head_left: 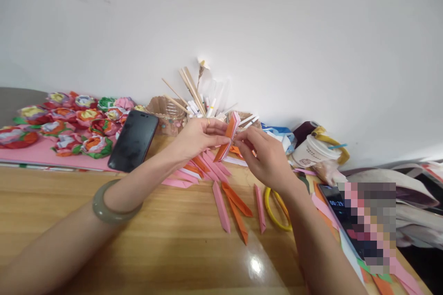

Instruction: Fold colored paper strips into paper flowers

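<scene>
Near the middle of the head view, my left hand (202, 136) pinches a stack of folded orange and pink paper strips (228, 137) between thumb and fingers. My right hand (265, 154) touches the stack's right side at its middle, thumb and forefinger pressed together; whatever lies between those fingertips is too small to make out. Below the hands, loose folded pink strips (221, 207) and orange strips (237, 212) lie on the wooden table (155, 249). More strips are heaped just under the held stack.
Paper flowers (97, 145) cover the left back, beside a leaning black phone (134, 140). Baskets (166, 110) with sticks and pens stand behind my hands. Yellow-handled scissors (277, 212) lie by my right forearm. A white cup (311, 150) and another phone (346, 221) are at right.
</scene>
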The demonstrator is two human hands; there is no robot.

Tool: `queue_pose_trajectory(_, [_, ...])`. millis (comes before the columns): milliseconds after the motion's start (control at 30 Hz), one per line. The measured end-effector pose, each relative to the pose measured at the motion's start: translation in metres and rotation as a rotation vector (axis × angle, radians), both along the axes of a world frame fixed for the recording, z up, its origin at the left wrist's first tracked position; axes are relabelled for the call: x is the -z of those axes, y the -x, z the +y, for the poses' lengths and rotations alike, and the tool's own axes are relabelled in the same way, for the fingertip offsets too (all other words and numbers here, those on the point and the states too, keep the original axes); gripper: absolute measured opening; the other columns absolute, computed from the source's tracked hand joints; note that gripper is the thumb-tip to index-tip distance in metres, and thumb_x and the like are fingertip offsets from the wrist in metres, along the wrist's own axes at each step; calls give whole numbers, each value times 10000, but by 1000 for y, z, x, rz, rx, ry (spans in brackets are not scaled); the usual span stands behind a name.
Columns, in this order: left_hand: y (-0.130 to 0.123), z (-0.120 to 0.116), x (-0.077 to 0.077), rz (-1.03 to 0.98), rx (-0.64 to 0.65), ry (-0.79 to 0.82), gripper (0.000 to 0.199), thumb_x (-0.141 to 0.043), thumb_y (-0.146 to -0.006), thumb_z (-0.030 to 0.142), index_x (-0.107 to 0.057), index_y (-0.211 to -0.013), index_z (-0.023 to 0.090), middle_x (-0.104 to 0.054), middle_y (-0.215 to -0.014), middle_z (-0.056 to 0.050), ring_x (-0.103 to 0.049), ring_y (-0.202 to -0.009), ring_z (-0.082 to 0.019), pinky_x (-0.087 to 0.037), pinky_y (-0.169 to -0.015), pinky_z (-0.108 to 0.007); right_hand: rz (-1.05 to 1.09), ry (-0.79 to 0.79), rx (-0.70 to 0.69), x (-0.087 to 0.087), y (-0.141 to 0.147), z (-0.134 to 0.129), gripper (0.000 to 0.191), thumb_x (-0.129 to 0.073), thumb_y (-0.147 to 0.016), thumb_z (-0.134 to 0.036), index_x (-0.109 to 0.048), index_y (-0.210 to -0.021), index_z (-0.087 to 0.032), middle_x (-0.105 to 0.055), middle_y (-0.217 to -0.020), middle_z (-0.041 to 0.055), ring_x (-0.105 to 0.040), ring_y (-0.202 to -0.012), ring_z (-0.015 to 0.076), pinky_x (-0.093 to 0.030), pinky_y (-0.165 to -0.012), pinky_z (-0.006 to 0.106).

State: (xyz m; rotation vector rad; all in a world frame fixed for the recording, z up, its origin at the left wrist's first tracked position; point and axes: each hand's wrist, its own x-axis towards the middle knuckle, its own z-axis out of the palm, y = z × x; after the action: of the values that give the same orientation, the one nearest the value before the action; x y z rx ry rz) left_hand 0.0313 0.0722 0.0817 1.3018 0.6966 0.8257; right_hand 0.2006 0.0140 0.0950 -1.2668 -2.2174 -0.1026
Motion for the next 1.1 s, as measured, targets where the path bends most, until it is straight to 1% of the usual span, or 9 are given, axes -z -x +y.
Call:
queue_pose_trajectory(167, [-4,-6,0,-71,-132,-393,32,-667,-612,115,-657,-624,144,-603,-722,-15,-562,-696,-117,-448,-633,-234,315,319,-14,-2,0,0,150,-420,-895,-216,-523,-793,-178,-501,-669,-19,-460,-609,115,-352,-570,228])
queue_pose_trajectory(233, [-5,-7,3,-108,-168,-480,100,-623,-620,82,-668,-580,162,-579,-742,-15,-556,-743,-119,-446,-665,-231,400,388,-46,-4,0,1,165,-412,-895,-222,-514,-774,-176,-503,-687,-18,-460,-624,110,-359,-574,221])
queue_pose_trajectory(433, [-3,-7,7,-238,46,-61,158,-548,-704,188,-703,-700,159,-649,-755,-41,-586,-696,-146,-461,-633,-278,276,219,8,-7,-2,-3,115,-437,-882,-190,-512,-797,-174,-509,-677,-15,-447,-613,112,-343,-592,234])
queue_pose_trajectory(567, [-5,-5,5,-191,-16,-29,151,-704,-639,219,-615,-741,152,-626,-655,12,-554,-565,-96,-433,-560,-231,232,201,0,-8,-1,-5,99,-446,-867,-170,-521,-802,-174,-479,-657,-22,-418,-592,109,-321,-580,239])
queue_pose_trajectory(667, [-7,-7,2,-88,-6,-171,276,-716,-629,186,-603,-879,159,-649,-733,-6,-584,-622,-117,-452,-602,-252,353,382,-35,-10,-1,-4,133,-432,-870,-215,-522,-782,-171,-478,-668,-23,-421,-606,107,-326,-582,236])
queue_pose_trajectory(800, [-8,-14,2,137,-179,-598,88,-665,-676,171,-648,-762,165,-636,-755,-25,-587,-753,-152,-453,-701,-281,550,699,-91,-9,-7,1,177,-433,-821,-267,-501,-690,-170,-410,-611,-46,-367,-544,90,-301,-526,227])
queue_pose_trajectory(867, [-9,-17,5,187,-187,-758,35,-622,-708,157,-639,-735,170,-640,-776,-25,-585,-795,-154,-446,-756,-290,550,763,-91,-9,-11,4,173,-441,-795,-269,-510,-673,-168,-399,-583,-53,-354,-520,87,-288,-502,224])
queue_pose_trajectory(1000, [-18,-18,11,237,-47,-598,37,-586,-704,167,-592,-740,162,-628,-750,-15,-581,-710,-142,-459,-692,-285,381,685,-107,-10,-23,4,177,-466,-823,-272,-573,-740,-158,-567,-717,-3,-519,-684,132,-397,-630,251])
queue_pose_trajectory(1100, [-27,-15,13,173,3,-384,96,-610,-657,182,-569,-739,156,-615,-732,-1,-576,-669,-129,-458,-660,-271,250,315,114,-10,-37,-8,158,-495,-843,-287,-593,-875,-168,-627,-887,49,-569,-847,181,-424,-745,305])
